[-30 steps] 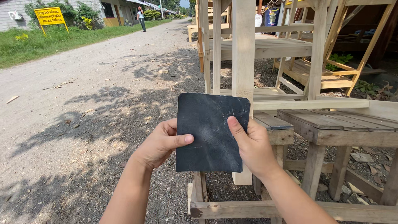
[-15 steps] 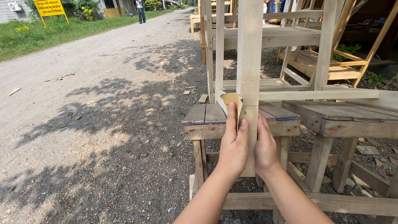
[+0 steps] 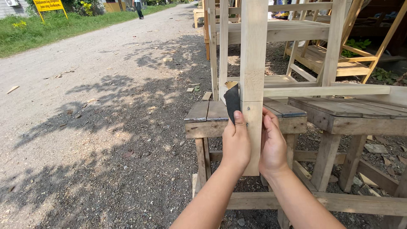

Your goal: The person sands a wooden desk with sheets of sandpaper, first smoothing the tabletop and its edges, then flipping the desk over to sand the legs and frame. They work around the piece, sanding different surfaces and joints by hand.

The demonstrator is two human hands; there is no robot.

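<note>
A wide grey gravel road (image 3: 97,85) is running away to the upper left, dappled with tree shadow, with a strip of green grass (image 3: 55,32) along its far side. On that grass a yellow rectangular sign on two posts (image 3: 47,6) is standing, and far up the road a person in dark clothes (image 3: 138,8) is partly showing at the top edge.

To the right, a stack of pale unpainted wooden frames and shelves (image 3: 296,34) is filling the upper part of the view. In front of it a tall pale square wooden post (image 3: 253,55) is rising upright, and a thin pale wooden rail (image 3: 326,90) is running off sideways from it. Behind the post a low weathered grey-brown plank bench (image 3: 207,114) is standing on the gravel, with a second rough wooden bench (image 3: 347,112) just beside it on the right.

The left hand (image 3: 235,144) is pressing against the left face of the post, fingers straight and close together, the thumb flattening a folded dark grey sheet of sandpaper (image 3: 231,101) onto the post's left edge. The sheet is sticking up above the thumb, touching the wood. The right hand (image 3: 273,146) is curling loosely around the post's right side, fingers bent onto the wood, gripping nothing but the post itself.
</note>
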